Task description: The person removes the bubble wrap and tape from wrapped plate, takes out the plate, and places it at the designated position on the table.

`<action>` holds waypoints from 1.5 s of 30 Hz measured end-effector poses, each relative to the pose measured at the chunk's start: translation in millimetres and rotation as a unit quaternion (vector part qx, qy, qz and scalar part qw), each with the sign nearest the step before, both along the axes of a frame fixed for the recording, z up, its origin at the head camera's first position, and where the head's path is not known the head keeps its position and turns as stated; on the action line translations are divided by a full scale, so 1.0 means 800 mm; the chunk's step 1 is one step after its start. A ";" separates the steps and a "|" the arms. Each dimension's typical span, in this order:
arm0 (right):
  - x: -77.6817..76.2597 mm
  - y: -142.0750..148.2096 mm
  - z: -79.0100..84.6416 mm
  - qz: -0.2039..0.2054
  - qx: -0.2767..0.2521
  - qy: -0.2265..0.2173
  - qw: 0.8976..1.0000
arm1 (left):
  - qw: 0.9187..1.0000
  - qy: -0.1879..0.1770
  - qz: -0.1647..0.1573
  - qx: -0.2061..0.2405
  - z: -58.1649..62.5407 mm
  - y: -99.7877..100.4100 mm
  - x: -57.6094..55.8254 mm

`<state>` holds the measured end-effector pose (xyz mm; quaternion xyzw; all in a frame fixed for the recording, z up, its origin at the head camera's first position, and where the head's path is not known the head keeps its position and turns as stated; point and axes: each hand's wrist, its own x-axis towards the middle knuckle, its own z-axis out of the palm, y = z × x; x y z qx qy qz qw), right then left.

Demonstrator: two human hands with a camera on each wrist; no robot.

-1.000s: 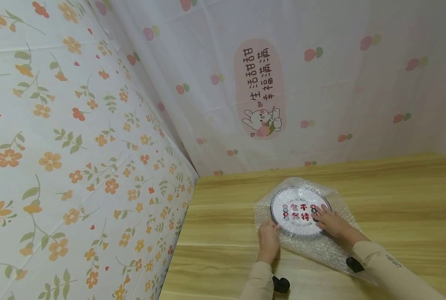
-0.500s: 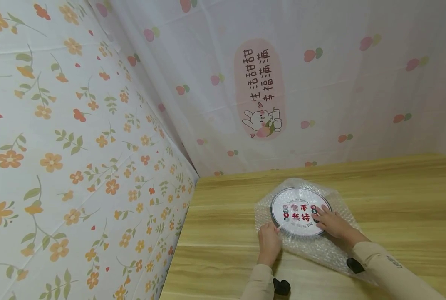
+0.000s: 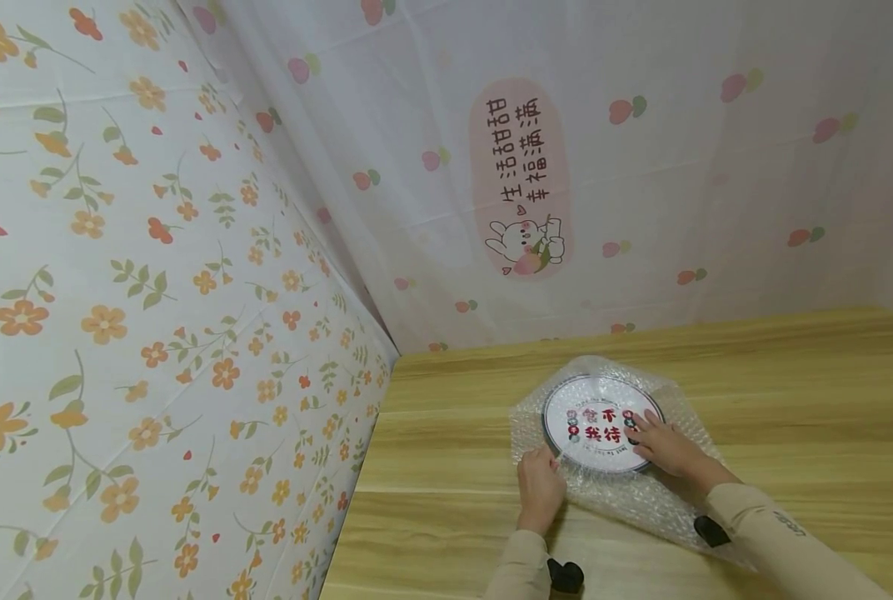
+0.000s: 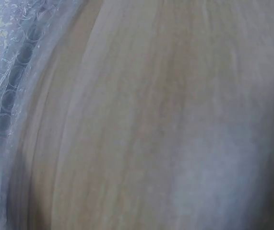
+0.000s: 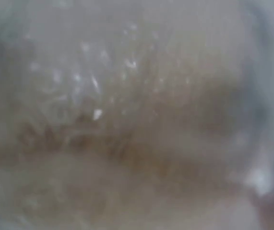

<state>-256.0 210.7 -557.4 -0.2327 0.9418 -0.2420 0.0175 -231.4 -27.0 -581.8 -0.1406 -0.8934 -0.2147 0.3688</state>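
Observation:
A round white plate-like disc (image 3: 596, 408) with a dark rim and red Chinese characters lies on the table, under clear bubble wrap (image 3: 641, 504). At its lower left edge, my left hand (image 3: 541, 487) pinches the bubble wrap with curled fingers. My right hand (image 3: 670, 448) rests on the disc's right side with its fingers spread over the wrap. The left wrist view has bubble wrap (image 4: 17, 72) along its left side, with the hand itself hardly in sight. Blurred bubble wrap (image 5: 91, 84) takes up much of the right wrist view.
The wood-grain table (image 3: 446, 450) reaches back to a curtain (image 3: 641, 192) printed with fruit and a rabbit. A floral cloth (image 3: 192, 333) hangs along the left side. Black wrist devices (image 3: 565, 575) sit on both wrists, below the beige sleeves.
My left hand has shifted slightly to the right, tugging the wrap at the disc's lower left. My right hand and the disc stay almost where they were.

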 end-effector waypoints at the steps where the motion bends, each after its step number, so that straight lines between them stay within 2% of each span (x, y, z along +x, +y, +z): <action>1: 0.000 0.000 0.000 -0.001 -0.002 -0.001 1.000 | 1.000 0.002 0.001 0.002 0.000 0.000 0.000; 9: -0.002 0.000 -0.003 0.001 0.004 0.007 1.000 | 1.000 0.005 0.004 0.006 -0.005 0.000 0.000; 16: -0.002 0.000 -0.002 0.001 0.006 0.006 1.000 | 0.999 0.003 -0.011 0.034 -0.006 -0.002 0.001; 22: -0.001 0.000 -0.002 0.000 0.002 0.003 1.000 | 0.997 -0.031 -0.033 0.065 0.000 -0.009 0.007; 26: -0.001 0.001 -0.001 -0.002 0.000 0.000 1.000 | 0.992 -0.065 -0.056 0.098 0.006 -0.015 0.011; 30: 0.000 0.001 0.000 0.001 0.002 0.003 1.000 | 0.985 -0.096 -0.053 0.131 0.010 -0.021 0.015; 37: 0.000 0.001 -0.001 0.001 0.006 0.003 1.000 | 0.986 -0.116 -0.052 0.110 0.016 -0.027 0.016; 42: -0.002 0.002 -0.002 0.002 0.004 0.001 1.000 | 0.984 -0.131 -0.068 0.104 0.014 -0.033 0.018; 45: -0.003 0.003 -0.001 0.001 0.006 -0.005 1.000 | 0.984 -0.126 -0.083 0.093 0.014 -0.036 0.019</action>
